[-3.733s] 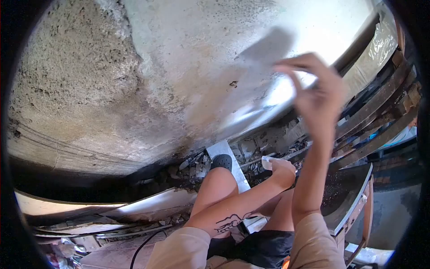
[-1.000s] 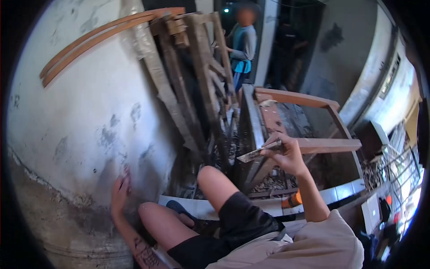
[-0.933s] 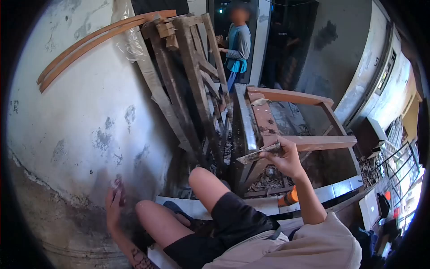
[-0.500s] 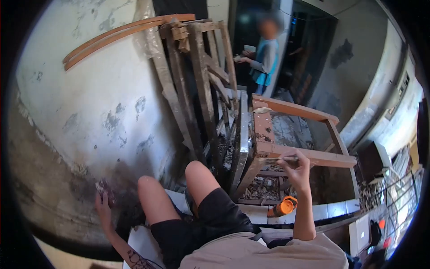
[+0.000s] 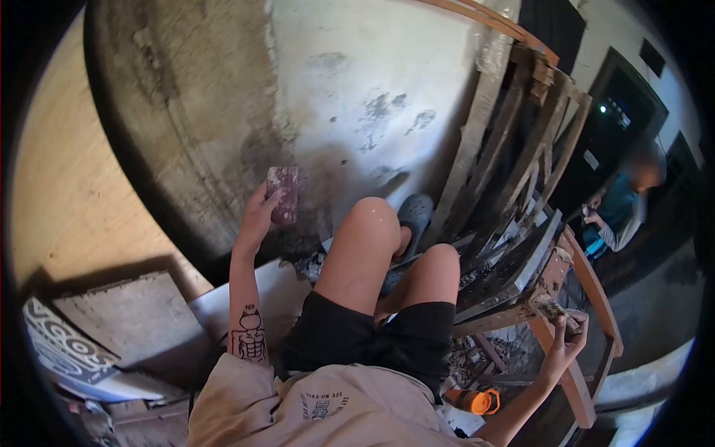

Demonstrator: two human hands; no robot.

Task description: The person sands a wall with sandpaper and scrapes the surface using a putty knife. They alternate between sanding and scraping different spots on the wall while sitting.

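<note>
Raised in front of the wall, my left hand (image 5: 258, 214) grips a flat reddish-purple block (image 5: 283, 195) speckled with white, its fingers along the left side. On the right, my right hand (image 5: 564, 349) pinches a flat, dirt-crusted piece (image 5: 550, 307) whose kind I cannot tell. That piece overlaps the corner of a brown-orange wooden frame (image 5: 557, 272), which has dark grime on its top. Below my right hand lies an orange-capped container (image 5: 477, 401).
Dirty wooden frames (image 5: 514, 156) lean against the stained wall (image 5: 328, 89). Another person (image 5: 622, 205) stands at the far right, hands together around something small. White boards (image 5: 141, 316) and a lettered panel (image 5: 67, 343) lie at left. Debris (image 5: 477, 357) covers the floor near the wooden frame.
The view has swung left, so the wooden frames and the other person appear further right. My left hand now shows higher, with the block upright. My right hand still holds its piece by the frame.
</note>
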